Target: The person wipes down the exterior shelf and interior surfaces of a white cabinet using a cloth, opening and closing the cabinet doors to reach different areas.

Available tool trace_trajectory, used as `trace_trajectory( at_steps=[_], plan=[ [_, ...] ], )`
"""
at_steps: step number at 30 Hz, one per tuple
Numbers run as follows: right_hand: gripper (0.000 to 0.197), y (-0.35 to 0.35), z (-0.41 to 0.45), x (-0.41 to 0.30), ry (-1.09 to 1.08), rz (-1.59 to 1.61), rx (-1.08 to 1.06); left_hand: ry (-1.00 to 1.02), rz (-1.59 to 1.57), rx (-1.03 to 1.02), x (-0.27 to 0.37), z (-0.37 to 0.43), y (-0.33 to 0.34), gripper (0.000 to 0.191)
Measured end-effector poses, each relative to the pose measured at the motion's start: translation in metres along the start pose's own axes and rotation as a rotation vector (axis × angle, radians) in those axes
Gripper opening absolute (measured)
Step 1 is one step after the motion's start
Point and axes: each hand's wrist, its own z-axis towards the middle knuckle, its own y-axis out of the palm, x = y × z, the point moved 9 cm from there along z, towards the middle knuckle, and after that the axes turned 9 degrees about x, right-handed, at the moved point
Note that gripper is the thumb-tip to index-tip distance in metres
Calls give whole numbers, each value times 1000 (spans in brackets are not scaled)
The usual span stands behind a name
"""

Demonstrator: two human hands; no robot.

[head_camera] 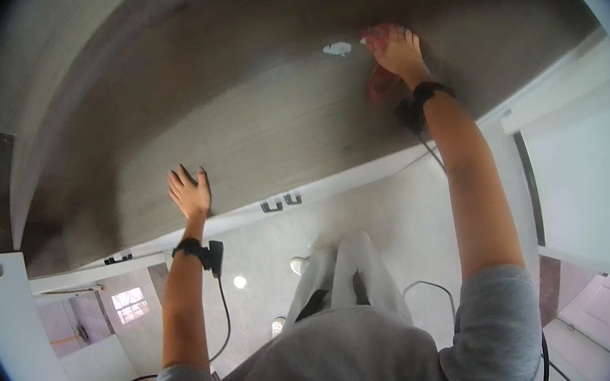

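My right hand lies over a crumpled red cloth and presses it on a brown wood-grain surface. A loose end of the cloth hangs out below the wrist. Just left of it is an irregular white patch; I cannot tell what it is made of. My left hand rests near the front edge of the same surface, fingers spread and holding nothing. Each wrist wears a black band with a small device and a cable.
Dark pulls sit along the white front edge. An open white cabinet door with a metal hinge stands at the lower left. A white panel is on the right. A cable shows against the pale floor.
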Motion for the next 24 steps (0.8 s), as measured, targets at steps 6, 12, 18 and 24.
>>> trace_trajectory(
  at_steps=[6,12,18,24],
  plan=[
    [65,-25,-32,-12,-100,70,-189,0,5,52,-13,0,0,69],
    [66,-76,-90,-8,-58,101,-215,-8,-49,11,7,1,-9,70],
    [65,-75,-124,-71,-55,60,-264,-7,-41,5,6,-4,-12,70],
    [72,-55,-149,-230,-244,101,-326,292,-499,38,6,-22,-23,50]
  ],
)
